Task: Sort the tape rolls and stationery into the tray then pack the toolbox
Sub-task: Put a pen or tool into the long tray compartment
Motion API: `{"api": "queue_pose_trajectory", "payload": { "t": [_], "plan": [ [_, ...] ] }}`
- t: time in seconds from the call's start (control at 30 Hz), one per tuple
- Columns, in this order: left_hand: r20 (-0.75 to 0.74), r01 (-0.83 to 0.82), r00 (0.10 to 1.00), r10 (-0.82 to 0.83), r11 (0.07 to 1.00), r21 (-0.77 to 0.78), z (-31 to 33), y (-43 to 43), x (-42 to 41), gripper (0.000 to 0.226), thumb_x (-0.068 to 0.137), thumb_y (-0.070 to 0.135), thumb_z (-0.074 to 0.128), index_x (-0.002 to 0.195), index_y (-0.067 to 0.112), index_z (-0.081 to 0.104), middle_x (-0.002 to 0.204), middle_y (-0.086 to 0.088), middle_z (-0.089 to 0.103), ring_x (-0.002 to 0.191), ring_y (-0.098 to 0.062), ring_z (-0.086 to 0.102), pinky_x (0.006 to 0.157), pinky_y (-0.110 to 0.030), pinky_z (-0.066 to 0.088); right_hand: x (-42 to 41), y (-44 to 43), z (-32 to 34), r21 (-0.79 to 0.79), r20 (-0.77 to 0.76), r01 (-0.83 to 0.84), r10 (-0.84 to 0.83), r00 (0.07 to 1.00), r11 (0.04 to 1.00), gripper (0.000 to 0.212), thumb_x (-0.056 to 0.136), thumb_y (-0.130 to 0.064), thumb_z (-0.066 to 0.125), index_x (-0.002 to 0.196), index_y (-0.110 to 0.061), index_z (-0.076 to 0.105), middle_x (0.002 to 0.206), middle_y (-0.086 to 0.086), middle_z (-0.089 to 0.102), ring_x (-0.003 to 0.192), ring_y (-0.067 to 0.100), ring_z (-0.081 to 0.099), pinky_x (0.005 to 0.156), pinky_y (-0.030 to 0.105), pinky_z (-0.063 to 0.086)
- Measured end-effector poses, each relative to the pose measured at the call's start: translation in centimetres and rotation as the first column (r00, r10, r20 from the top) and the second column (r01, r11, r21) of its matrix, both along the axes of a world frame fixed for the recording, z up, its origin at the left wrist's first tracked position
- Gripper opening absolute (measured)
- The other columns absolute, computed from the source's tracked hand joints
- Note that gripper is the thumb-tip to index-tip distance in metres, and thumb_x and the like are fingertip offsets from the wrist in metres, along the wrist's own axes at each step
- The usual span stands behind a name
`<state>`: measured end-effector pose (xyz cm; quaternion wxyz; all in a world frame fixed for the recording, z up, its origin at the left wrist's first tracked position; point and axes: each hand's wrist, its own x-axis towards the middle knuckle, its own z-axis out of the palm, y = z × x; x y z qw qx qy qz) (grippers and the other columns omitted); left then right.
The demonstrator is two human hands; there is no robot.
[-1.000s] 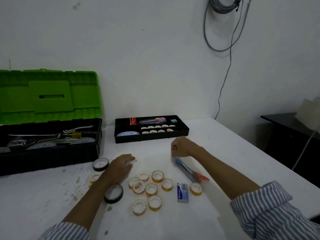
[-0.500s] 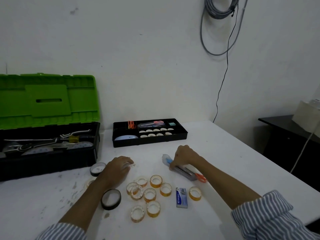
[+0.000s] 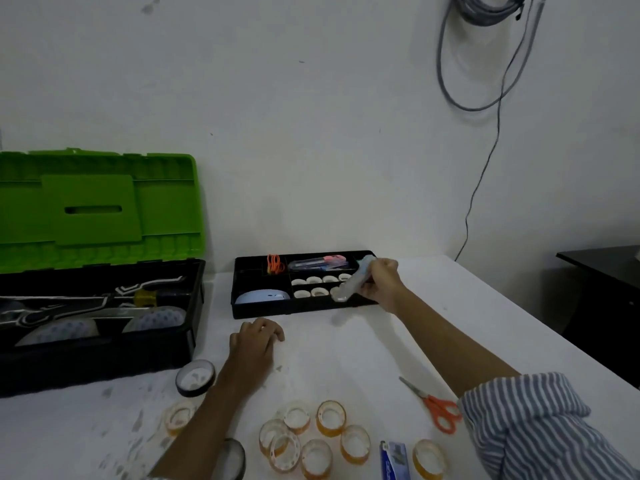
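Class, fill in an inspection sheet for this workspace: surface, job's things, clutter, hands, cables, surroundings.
Surface: white table, stained near the left.
Job's things: black tray partly filled; toolbox open, green lid up; amber tape rolls, black tape roll, scissors loose.
Clutter: small blue packet.
Hands: right hand holds clear pen case over the tray; left hand rests on the table.
Cables: grey coil hangs on the wall.
Surroundings: dark cabinet at right.

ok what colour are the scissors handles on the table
Orange, on the scissors lying beside the right sleeve; the head view shows it.
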<state>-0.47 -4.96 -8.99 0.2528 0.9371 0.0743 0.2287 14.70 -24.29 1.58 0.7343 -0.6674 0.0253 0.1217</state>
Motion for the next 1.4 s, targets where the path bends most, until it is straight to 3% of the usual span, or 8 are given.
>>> {"api": "queue_pose_trajectory", "payload": {
  "t": [0.13,0.27,0.57,0.73,0.87,1.13,1.27,1.4],
  "plan": [
    [0.042,-0.001,0.999,0.001,1.0,0.013,-0.6,0.1,0.6,0.028,0.082,0.013,0.026,0.078,0.03,0.048,0.092,0.011,0.053,0.082,-0.013,0.042,0.073,-0.029,0.024,3.4,2.6,0.4,0.109,0.035,0.064,-0.069,0.997,0.992,0.045,0.092,0.005,0.043,0.121,-0.026,0.027,0.099,0.012,0.051,0.081,0.026,0.064,0.076,0.038,0.057],
    [0.032,0.013,0.999,-0.014,1.0,0.021,-1.1,0.4,0.8,0.028,0.084,0.016,0.024,0.08,0.032,0.047,0.093,0.014,0.05,0.084,-0.007,0.04,0.074,-0.024,0.022,5.8,6.0,0.2,0.082,0.084,0.136,-0.143,0.986,0.987,0.059,0.087,0.013,0.041,0.124,-0.031,0.027,0.119,0.014,0.039,0.105,0.035,0.057,0.061,0.035,0.059],
    [-0.004,0.029,1.0,-0.029,0.999,0.03,-0.7,0.3,0.6,0.027,0.084,0.019,0.022,0.084,0.033,0.046,0.098,0.015,0.048,0.088,-0.005,0.039,0.078,-0.018,0.026,8.5,10.7,-2.3,-0.031,0.105,0.262,-0.258,0.961,0.965,0.038,0.091,0.005,0.044,0.122,-0.012,0.029,0.128,0.024,0.04,0.095,0.028,0.048,0.085,0.051,0.054],
    [-0.013,0.037,0.999,-0.037,0.999,0.032,-0.5,0.2,0.5,0.027,0.084,0.02,0.022,0.086,0.033,0.046,0.098,0.016,0.047,0.088,-0.004,0.037,0.08,-0.016,0.025,8.5,11.2,-2.7,-0.243,0.2,0.258,-0.212,0.957,0.935,0.022,0.097,-0.007,0.042,0.117,-0.005,0.034,0.124,0.024,0.048,0.102,0.033,0.055,0.083,0.036,0.05],
    [0.007,0.036,0.999,-0.037,0.998,0.049,-0.7,0.3,0.4,0.026,0.084,0.017,0.025,0.085,0.033,0.046,0.095,0.017,0.046,0.084,-0.002,0.037,0.079,-0.014,0.027,9.3,10.2,-3.1,-0.508,0.315,0.291,-0.139,0.939,0.811,0.03,0.095,-0.011,0.048,0.12,0.005,0.052,0.133,0.02,0.039,0.115,0.035,0.05,0.093,0.032,0.044],
    [0.029,0.035,0.999,-0.036,0.998,0.046,-0.7,0.3,0.5,0.027,0.085,0.017,0.026,0.086,0.03,0.05,0.095,0.017,0.045,0.085,-0.004,0.037,0.079,-0.015,0.027,9.4,8.7,-3.8,-0.75,0.473,0.278,0.194,0.859,0.601,0.033,0.096,-0.019,0.038,0.123,-0.019,0.058,0.128,0.011,0.056,0.124,0.032,0.035,0.1,0.043,0.029],
    [0.028,0.033,0.999,-0.034,0.999,0.039,-0.7,0.3,0.5,0.027,0.084,0.016,0.027,0.086,0.028,0.052,0.095,0.015,0.047,0.085,-0.004,0.04,0.079,-0.014,0.027,8.9,8.7,-5.0,-0.908,0.368,0.181,0.515,0.774,0.377,0.041,0.099,-0.034,0.031,0.138,-0.028,0.044,0.147,0.006,0.037,0.134,0.033,0.027,0.11,0.054,0.014],
    [0.02,0.029,0.999,-0.029,0.999,0.035,-0.7,0.3,0.6,0.028,0.084,0.017,0.026,0.086,0.029,0.051,0.096,0.016,0.047,0.086,-0.004,0.04,0.08,-0.014,0.027,8.2,8.9,-5.3,-0.932,0.35,0.227,0.543,0.763,0.282,0.043,0.099,-0.04,0.031,0.136,-0.025,0.047,0.147,0.007,0.036,0.133,0.035,0.027,0.11,0.055,0.014]
  ]
}}
